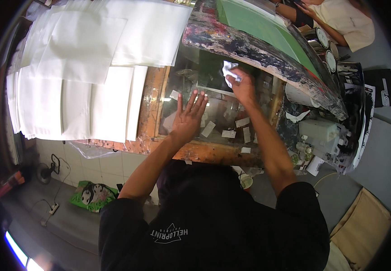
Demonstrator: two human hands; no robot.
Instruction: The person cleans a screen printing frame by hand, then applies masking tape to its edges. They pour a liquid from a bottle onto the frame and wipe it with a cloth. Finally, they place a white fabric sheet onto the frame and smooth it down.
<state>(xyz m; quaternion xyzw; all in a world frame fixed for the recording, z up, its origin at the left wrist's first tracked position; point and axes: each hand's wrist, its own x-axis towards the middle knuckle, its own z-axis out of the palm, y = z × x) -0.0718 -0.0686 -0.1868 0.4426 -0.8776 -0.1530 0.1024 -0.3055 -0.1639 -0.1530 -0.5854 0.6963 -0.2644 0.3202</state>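
My left hand (189, 118) lies flat on the glass top (218, 106) of a wooden-framed table, its fingers spread. Farther off and to the right, my right hand (244, 86) is closed around a crumpled white cloth or paper wad (229, 72), which rests against the glass. Several small pale strips, such as one paper strip (208, 129), lie about the glass near both hands. Above the glass, a paint-stained screen frame (254, 49) with green mesh (258, 28) stands tilted up along the far right side.
Stacks of white sheets (75, 95) cover the table's left side. A translucent plastic jug (318, 131) and paint cans (324, 56) stand at the right. Another person (340, 20) is at the far right. A green bag (93, 195) lies low at the left.
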